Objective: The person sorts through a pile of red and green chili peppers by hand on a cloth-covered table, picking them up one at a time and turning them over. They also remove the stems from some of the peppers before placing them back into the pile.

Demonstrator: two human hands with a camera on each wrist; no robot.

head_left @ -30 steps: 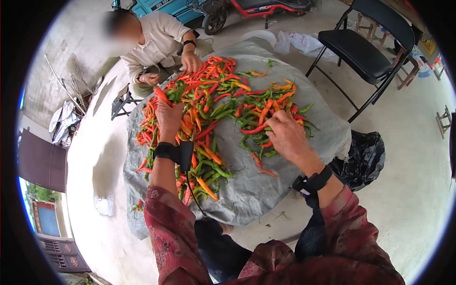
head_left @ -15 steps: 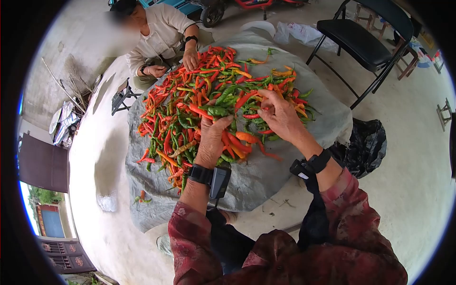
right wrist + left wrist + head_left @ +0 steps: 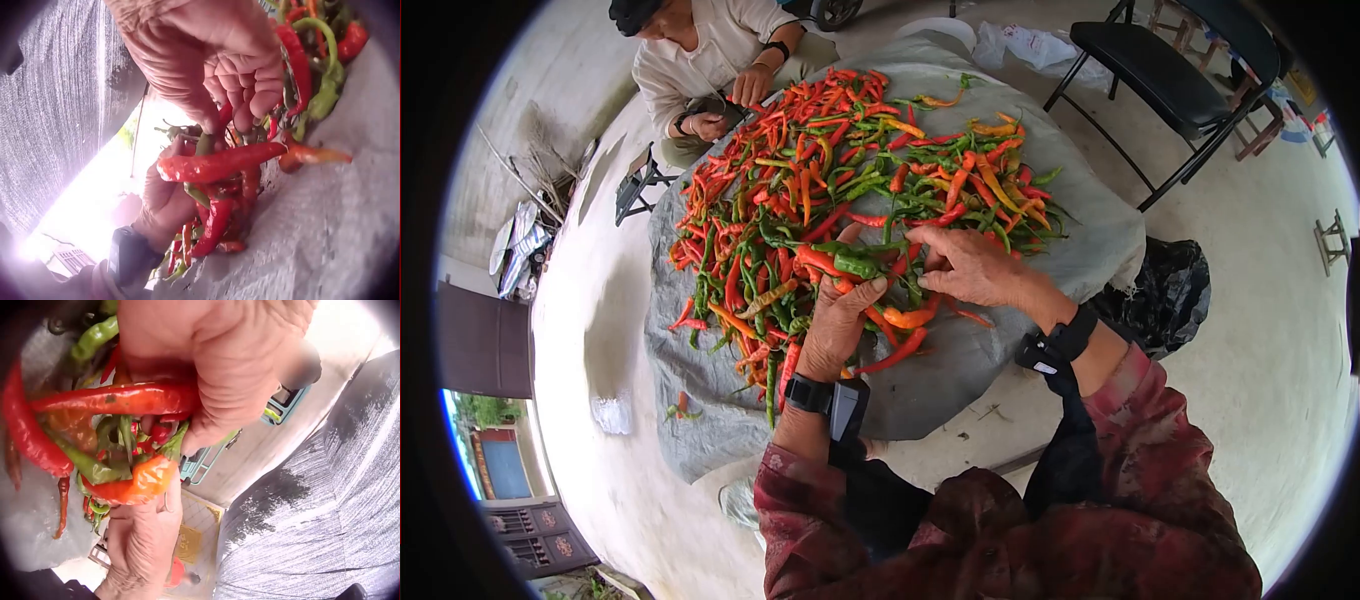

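Head view: left hand [image 3: 836,325] grips a bunch of peppers [image 3: 845,263]; right hand [image 3: 970,268] pinches it too.

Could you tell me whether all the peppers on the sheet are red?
No, green and orange peppers lie mixed with red ones on the sheet.

Peppers [image 3: 820,190] — smooth, glossy skins. The grey sheet [image 3: 945,390] under them looks woven, matt and coarse. Chair [image 3: 1155,75]: black metal frame, matt seat. Bag [image 3: 1170,300] — shiny black plastic. Sleeve [image 3: 800,510] of patterned cloth.
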